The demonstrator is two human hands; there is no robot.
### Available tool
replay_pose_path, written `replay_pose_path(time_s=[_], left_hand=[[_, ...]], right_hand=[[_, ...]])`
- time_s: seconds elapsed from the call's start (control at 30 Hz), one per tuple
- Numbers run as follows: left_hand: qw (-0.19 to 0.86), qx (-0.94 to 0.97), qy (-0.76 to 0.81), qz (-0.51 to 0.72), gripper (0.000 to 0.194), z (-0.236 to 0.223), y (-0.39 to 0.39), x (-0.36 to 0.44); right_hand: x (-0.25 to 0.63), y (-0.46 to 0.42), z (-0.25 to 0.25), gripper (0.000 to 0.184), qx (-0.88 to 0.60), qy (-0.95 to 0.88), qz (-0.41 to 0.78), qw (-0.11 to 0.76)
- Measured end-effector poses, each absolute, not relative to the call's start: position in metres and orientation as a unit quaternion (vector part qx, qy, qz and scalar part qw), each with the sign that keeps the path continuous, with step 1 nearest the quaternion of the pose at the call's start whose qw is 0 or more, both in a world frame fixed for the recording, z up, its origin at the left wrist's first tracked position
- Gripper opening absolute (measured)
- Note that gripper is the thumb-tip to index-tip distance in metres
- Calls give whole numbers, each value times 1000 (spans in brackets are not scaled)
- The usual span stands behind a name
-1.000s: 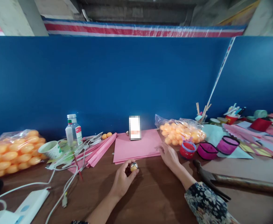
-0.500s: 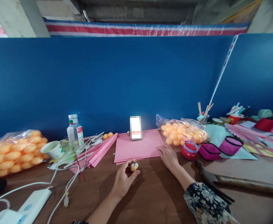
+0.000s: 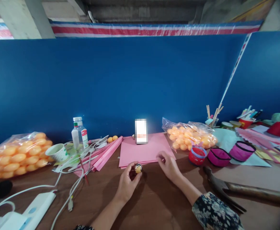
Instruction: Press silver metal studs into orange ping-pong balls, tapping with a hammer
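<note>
My left hand [image 3: 127,183] is closed around a small shiny ball [image 3: 138,168], silvery with a yellowish patch, held between thumb and fingers above the brown table. Its exact kind is too small to make out. Over the front right corner of a stack of pink paper [image 3: 144,150], my right hand [image 3: 170,167] hovers with loosely bent fingers, thumb and forefinger apart, nothing seen in them. A bright phone-like screen [image 3: 141,131], blurred out, stands upright on the paper.
Bags of orange balls lie left [image 3: 17,156] and right [image 3: 190,137]. A hammer [image 3: 226,187] rests beside my right forearm, near small red and purple fabric cups [image 3: 218,156]. White cables, a power strip [image 3: 38,207], a paper cup and a bottle [image 3: 79,137] occupy the left side.
My right hand has drawn back left from the pink paper's right edge, its fingers now more bent. My left hand still holds the shiny ball in nearly the same place.
</note>
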State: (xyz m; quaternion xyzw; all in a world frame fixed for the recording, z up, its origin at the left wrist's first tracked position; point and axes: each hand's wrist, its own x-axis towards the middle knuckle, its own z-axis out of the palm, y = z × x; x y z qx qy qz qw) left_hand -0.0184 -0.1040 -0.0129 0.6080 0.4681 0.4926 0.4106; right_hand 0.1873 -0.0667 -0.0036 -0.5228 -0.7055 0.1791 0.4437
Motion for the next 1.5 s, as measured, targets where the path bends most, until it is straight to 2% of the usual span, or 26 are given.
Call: replay_pose_path(time_s=[0.17,0.27,0.6,0.97,1.5], left_hand=[[407,614,456,500,37,-13,-103,-19],[411,616,451,499,35,-14,-102,-19],[401,603,470,505,33,-13,-104,-19],[399,592,477,514,50,-17,-100,-21],[405,604,492,478,53,-13,-101,-22]], right_hand=[[151,-86,-3,10,-467,-647,377,471],[142,-92,-4,12,-442,-628,435,470],[142,-95,-7,12,-446,-659,380,472],[140,-96,-7,5,-442,-637,393,495],[140,-94,-13,18,-439,-599,447,500]])
